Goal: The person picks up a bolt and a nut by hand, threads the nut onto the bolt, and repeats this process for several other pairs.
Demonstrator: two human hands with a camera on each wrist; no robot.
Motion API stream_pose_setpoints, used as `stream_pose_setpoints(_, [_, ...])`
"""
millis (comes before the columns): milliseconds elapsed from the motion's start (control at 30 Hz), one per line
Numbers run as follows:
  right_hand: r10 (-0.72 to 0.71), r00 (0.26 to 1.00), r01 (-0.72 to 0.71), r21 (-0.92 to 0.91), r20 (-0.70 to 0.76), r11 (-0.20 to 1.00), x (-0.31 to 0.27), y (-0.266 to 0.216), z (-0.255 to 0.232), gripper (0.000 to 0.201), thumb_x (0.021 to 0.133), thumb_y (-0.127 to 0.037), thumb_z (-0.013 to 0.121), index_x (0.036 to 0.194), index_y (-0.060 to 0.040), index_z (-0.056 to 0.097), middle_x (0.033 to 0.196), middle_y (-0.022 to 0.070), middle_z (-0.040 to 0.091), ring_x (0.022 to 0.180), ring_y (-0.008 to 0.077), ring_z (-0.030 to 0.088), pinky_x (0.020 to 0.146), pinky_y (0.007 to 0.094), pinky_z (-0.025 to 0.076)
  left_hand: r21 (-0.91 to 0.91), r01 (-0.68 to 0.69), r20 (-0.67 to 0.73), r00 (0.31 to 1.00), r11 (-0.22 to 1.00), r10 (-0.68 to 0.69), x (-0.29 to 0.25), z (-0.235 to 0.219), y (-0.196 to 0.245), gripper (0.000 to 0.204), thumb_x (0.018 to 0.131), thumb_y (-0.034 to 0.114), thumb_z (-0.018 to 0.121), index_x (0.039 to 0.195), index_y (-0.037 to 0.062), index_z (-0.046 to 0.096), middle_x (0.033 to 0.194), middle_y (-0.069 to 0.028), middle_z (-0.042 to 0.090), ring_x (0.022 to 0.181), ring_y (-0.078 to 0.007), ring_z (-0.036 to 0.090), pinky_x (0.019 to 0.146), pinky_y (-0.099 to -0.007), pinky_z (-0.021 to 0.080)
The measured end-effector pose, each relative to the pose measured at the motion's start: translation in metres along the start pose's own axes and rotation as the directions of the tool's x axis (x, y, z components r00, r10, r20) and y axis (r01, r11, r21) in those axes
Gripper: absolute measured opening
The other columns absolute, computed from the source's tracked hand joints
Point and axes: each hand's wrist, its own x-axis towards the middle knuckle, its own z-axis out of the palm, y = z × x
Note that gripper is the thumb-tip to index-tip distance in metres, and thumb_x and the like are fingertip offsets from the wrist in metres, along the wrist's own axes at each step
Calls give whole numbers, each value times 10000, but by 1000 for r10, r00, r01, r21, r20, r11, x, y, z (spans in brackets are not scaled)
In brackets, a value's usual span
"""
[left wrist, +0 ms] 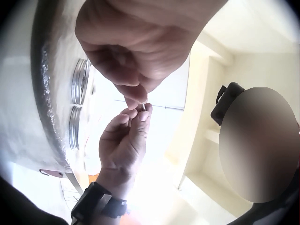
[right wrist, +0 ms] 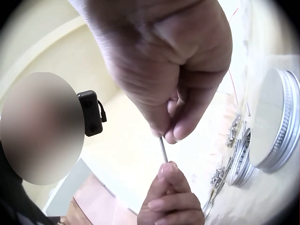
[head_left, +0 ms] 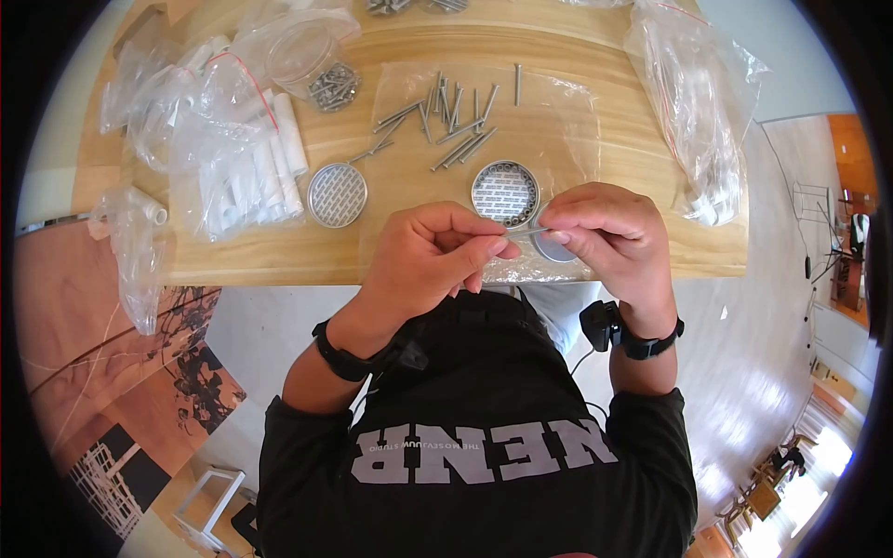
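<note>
Between my hands, a thin metal screw (head_left: pixel 530 231) lies nearly level close above the table's near edge. My left hand (head_left: pixel 428 253) pinches one end of it between thumb and forefinger. The other end sits in the fingertips of my right hand (head_left: pixel 609 232). In the right wrist view the bare shank of the screw (right wrist: pixel 163 150) shows between the two sets of fingertips, which hide its ends. Just behind the hands stands a round metal tin (head_left: pixel 505 191) with small nuts around its inner edge. Partly covered by my right hand is another round tin piece (head_left: pixel 558 249).
Several long screws (head_left: pixel 456 107) lie loose on a clear plastic sheet (head_left: pixel 567 121). A round lid (head_left: pixel 338 195) rests at left, near bagged white tubes (head_left: pixel 270 172). Behind these, a clear tub (head_left: pixel 333 86) holds small metal parts. At right lies a plastic bag (head_left: pixel 698 112).
</note>
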Motion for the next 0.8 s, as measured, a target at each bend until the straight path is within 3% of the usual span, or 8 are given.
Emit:
stream_pose_setpoints(233, [-62,998,60,-135,-5,989,-3,-1,-1,180,783,23,739,950,-44,743,881,97,709,787,206,680,661,287,525,166,-80,-67,994,983,92,-2,8,1,110,900,34,669,983,-38,669,898,-132,736,569,-56,592,490,-175,461])
stream_pose_setpoints(500, [56,997,-62,-114,-59,992,-7,-1,5,138,805,-26,750,941,-27,727,833,89,702,740,160,679,615,260,513,371,-242,-1,965,897,261,-6,6,-4,83,885,-33,660,964,-54,672,899,-142,735,603,-59,606,538,-190,508])
stream_pose_setpoints(567, [130,987,-136,-59,-97,989,-9,-2,12,122,818,-41,747,935,-17,723,817,91,697,719,154,680,606,254,511,361,-228,-74,960,904,271,-7,9,-1,96,858,34,727,944,-10,731,734,-43,703,595,-51,612,537,-198,484])
stream_pose_setpoints(600, [206,970,-208,-1,-131,978,-10,-2,15,112,832,-56,744,929,-7,718,801,93,691,699,147,680,597,249,509,361,-227,-74,960,905,271,-7,9,-1,96,858,34,727,944,-10,731,734,-43,703,595,-51,612,537,-198,484])
stream_pose_setpoints(700, [242,960,-240,37,-138,970,-10,-4,19,113,873,-99,721,891,11,701,750,83,664,662,132,675,576,237,500,390,-250,-73,951,886,301,-7,8,-2,96,851,33,734,938,-8,730,730,-46,704,588,-57,616,541,-200,488])
stream_pose_setpoints(767, [219,969,-220,6,-116,976,-13,1,18,172,914,-147,680,865,17,690,731,79,644,637,132,659,559,246,490,451,-307,25,943,838,332,-8,6,-1,86,874,-67,653,956,-61,676,879,-144,733,619,-71,620,543,-202,518])
stream_pose_setpoints(800, [194,976,-197,-25,-95,980,-14,4,18,251,954,-196,639,839,23,679,711,76,624,612,132,642,543,255,481,450,-306,25,943,839,331,-8,7,-1,86,874,-67,653,956,-61,676,879,-144,733,619,-71,620,543,-202,518])
